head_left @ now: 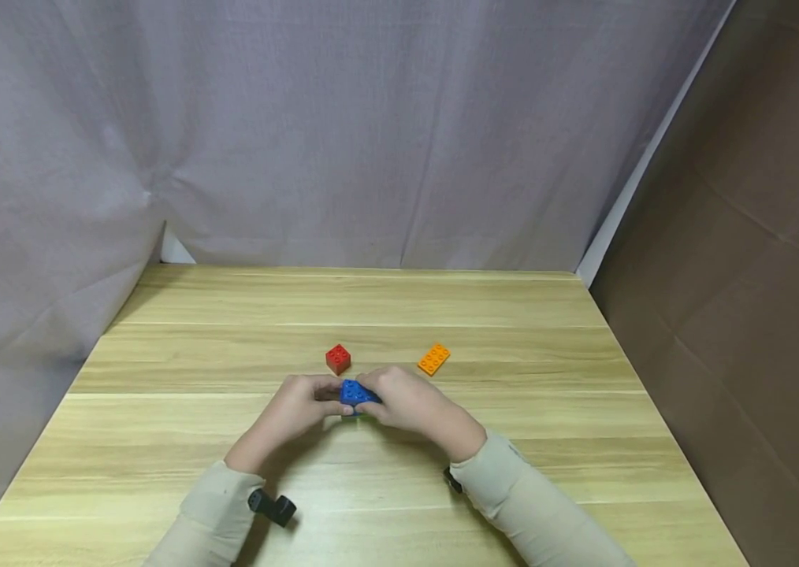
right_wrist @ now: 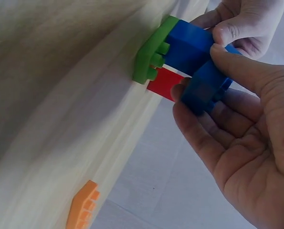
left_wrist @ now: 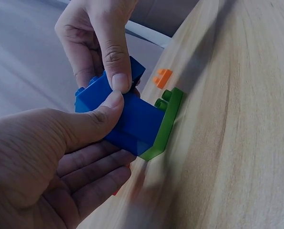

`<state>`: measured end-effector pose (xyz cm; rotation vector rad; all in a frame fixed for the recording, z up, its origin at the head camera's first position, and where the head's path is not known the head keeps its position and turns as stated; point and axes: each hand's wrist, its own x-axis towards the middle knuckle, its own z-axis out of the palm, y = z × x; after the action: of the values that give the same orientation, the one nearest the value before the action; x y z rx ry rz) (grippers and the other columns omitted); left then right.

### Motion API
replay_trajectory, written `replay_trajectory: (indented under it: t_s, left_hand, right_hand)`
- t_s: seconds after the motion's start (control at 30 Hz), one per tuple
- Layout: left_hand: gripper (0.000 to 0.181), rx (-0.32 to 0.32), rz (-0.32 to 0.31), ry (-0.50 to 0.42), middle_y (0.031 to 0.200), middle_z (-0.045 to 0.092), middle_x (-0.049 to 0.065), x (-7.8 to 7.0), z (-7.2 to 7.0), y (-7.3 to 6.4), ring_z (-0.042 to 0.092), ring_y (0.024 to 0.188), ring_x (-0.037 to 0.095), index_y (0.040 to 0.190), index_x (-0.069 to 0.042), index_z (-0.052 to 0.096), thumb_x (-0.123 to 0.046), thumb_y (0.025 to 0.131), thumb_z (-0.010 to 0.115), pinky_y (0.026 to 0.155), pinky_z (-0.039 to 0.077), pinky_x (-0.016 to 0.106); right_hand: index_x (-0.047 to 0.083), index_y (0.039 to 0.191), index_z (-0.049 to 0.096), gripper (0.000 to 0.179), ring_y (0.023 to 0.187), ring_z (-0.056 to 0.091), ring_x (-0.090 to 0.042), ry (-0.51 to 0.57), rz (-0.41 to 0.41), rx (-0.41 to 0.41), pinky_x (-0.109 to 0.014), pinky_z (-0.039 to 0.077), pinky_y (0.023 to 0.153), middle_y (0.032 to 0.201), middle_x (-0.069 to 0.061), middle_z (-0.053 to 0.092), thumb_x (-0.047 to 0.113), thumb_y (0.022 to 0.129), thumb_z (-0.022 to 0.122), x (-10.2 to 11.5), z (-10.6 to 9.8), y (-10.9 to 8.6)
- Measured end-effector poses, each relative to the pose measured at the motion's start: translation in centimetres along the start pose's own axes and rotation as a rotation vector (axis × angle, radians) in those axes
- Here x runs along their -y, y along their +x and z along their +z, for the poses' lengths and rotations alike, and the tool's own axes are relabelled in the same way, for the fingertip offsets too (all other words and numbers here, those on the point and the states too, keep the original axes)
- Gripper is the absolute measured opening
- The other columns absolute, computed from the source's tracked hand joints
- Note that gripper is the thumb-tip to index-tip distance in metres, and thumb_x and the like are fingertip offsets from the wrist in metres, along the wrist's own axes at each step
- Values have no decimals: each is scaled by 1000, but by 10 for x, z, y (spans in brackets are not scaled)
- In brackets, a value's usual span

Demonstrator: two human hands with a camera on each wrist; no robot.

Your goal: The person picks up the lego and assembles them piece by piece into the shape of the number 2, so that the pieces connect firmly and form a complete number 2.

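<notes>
Both hands meet over the middle of the table around a small stack of toy building bricks. At its base, a green plate (left_wrist: 167, 126) shows bare studs at one end. A lower blue brick (right_wrist: 189, 45) sits on this plate, gripped between the thumb and fingers of my left hand (head_left: 300, 403). My right hand (head_left: 406, 400) pinches an upper blue brick (right_wrist: 204, 88), which overhangs the plate's bare studs. The two thumb tips come together at the bricks' side. Fingers partly hide where the blue bricks meet.
Just beyond the hands a red brick (head_left: 338, 360) stands on the wooden table (head_left: 229, 354). An orange plate (head_left: 434, 359) lies studs up farther right. Grey cloth (head_left: 343, 142) hangs behind the table, and a brown panel (head_left: 740, 276) borders its right side.
</notes>
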<state>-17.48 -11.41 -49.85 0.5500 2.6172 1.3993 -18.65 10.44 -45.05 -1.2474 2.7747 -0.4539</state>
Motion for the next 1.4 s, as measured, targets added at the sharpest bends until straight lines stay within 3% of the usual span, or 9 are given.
replay_trajectory:
  t_s: [0.53, 1.0, 1.2, 1.4]
  left_hand:
    - [28, 6, 20, 25, 100, 76, -5, 1, -1, 0, 71, 92, 7, 109, -16, 76, -26, 84, 83, 88, 57, 34]
    - [22, 12, 95, 114, 100, 75, -4, -4, -4, -3, 70, 91, 10, 107, -16, 74, -23, 87, 80, 85, 57, 33]
    - [29, 2, 125, 123, 108, 74, 0, -8, -7, -6, 71, 100, 20, 113, -15, 73, -23, 86, 81, 88, 58, 37]
    - [29, -29, 165, 131, 111, 74, 0, -13, -8, -6, 71, 103, 19, 114, -16, 73, -23, 87, 81, 89, 58, 37]
  right_hand:
    - [15, 94, 65, 14, 66, 49, -6, -81, 15, 50, -20, 42, 59, 79, 8, 60, 28, 95, 72, 7, -7, 5]
    - [19, 85, 59, 19, 63, 48, -6, -38, 34, 62, -18, 39, 55, 74, 9, 56, 28, 95, 73, 6, -7, 11]
    - [15, 85, 61, 20, 61, 47, -7, -33, 44, 70, -19, 36, 53, 73, 4, 61, 28, 95, 73, 6, -6, 10]
    - [14, 88, 66, 19, 63, 48, -8, -44, 57, 75, -21, 38, 55, 78, -1, 67, 30, 96, 72, 4, -4, 10]
